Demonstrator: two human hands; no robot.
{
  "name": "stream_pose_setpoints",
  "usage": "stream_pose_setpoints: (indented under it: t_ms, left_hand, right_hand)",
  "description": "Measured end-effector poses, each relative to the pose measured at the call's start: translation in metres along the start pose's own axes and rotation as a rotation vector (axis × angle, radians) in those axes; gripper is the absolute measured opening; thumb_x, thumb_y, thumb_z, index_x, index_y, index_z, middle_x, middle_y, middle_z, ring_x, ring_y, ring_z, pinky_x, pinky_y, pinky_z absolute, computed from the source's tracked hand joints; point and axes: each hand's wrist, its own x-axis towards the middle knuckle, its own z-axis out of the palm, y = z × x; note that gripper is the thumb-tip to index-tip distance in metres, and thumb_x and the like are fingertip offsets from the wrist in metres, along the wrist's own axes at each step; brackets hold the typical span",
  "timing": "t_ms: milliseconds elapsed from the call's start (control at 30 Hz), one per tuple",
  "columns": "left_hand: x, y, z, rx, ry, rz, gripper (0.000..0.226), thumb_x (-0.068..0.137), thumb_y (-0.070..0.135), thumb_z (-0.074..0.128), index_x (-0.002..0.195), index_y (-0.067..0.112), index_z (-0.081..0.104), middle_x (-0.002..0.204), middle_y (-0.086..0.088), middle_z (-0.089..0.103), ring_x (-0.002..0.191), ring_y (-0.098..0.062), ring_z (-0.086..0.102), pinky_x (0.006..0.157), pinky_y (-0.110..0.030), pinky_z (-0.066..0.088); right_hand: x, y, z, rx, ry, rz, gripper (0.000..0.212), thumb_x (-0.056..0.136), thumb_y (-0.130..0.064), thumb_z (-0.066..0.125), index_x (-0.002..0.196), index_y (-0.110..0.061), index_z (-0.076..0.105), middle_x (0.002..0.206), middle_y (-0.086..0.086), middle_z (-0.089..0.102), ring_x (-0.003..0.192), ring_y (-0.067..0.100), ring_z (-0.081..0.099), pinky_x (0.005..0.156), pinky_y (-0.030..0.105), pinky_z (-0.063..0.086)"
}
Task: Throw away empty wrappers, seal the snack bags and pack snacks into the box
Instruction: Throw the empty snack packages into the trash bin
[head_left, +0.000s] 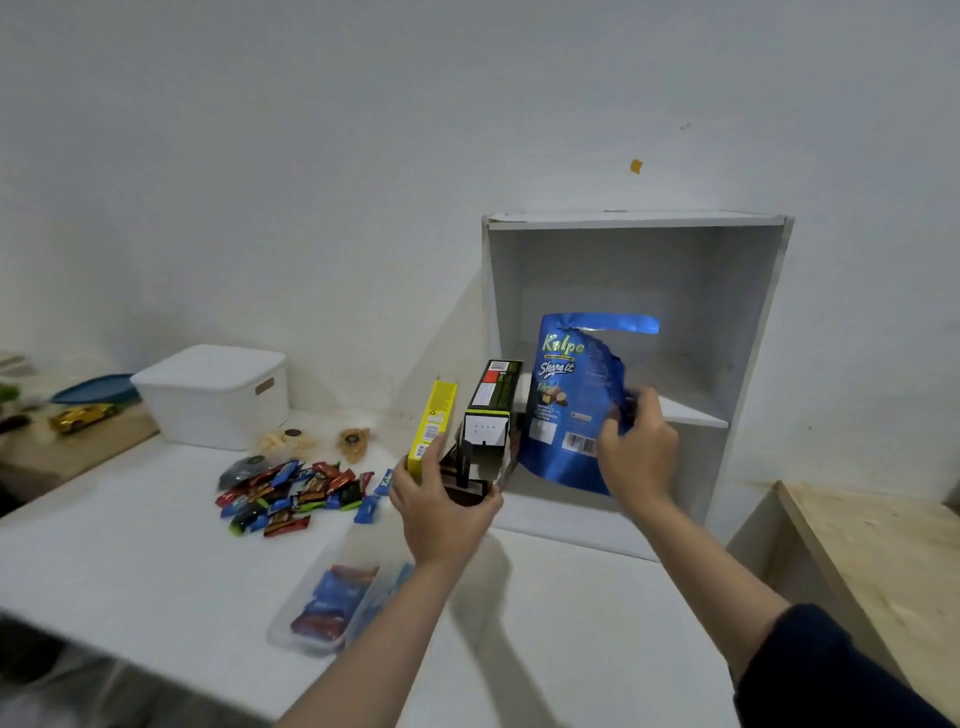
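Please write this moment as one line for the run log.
left hand: holds yellow box and dark box | right hand: holds blue bag, top open | clear tub: part filled

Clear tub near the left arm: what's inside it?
The clear tub holds small wrapped snacks, blue ones and red ones, seen blurred through its wall. The left forearm covers the tub's right side, so how many there are and what lies underneath cannot be told.

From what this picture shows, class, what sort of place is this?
Probably a home room or plain workroom: a white table strewn with loose snack packets, a white shelf unit against a bare wall, and a lidded storage bin.
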Motion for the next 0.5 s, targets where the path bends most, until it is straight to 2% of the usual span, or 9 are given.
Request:
stream_pose_setpoints:
  t_ms: [100,233,333,500]
  left_hand:
    - [-0.014,-0.017,-0.048,0.044,0.035,-0.052,0.086,0.049,0.037,0.082,0.129,0.025,0.051,0.118,-0.016,0.044,0.108,-0.039,0.044,0.086,-0.046,0.046]
    - [-0.03,-0.041,-0.115,0.11,0.095,-0.126,0.085,0.051,0.033,0.084,0.129,0.023,0.052,0.119,-0.018,0.045,0.108,-0.039,0.044,0.082,-0.039,0.041]
    - [-0.037,-0.065,-0.165,0.146,0.163,-0.165,0.087,0.049,0.032,0.085,0.129,0.021,0.053,0.117,-0.017,0.046,0.106,-0.039,0.045,0.082,-0.035,0.039]
    - [-0.042,-0.109,-0.243,0.225,0.278,-0.259,0.086,0.051,0.038,0.083,0.13,0.029,0.049,0.119,-0.012,0.043,0.112,-0.033,0.041,0.089,-0.041,0.043]
  right_hand:
    - [-0.035,-0.029,0.002,0.021,-0.077,0.03,0.017,0.09,-0.007,0.051,0.107,-0.007,0.055,0.091,0.003,0.063,0.074,0.019,0.055,0.062,0.03,0.045]
    - [-0.08,-0.067,0.017,0.07,-0.112,0.031,0.017,0.088,-0.004,0.053,0.104,-0.003,0.057,0.089,0.009,0.066,0.074,0.025,0.057,0.065,0.029,0.041]
    - [-0.113,-0.093,0.038,0.106,-0.19,0.03,0.019,0.088,-0.005,0.053,0.106,-0.004,0.057,0.092,0.009,0.068,0.074,0.023,0.056,0.066,0.027,0.038]
    - [-0.166,-0.14,0.079,0.181,-0.316,0.006,0.021,0.087,-0.002,0.052,0.107,-0.004,0.056,0.089,0.003,0.063,0.073,0.02,0.052,0.062,0.021,0.031]
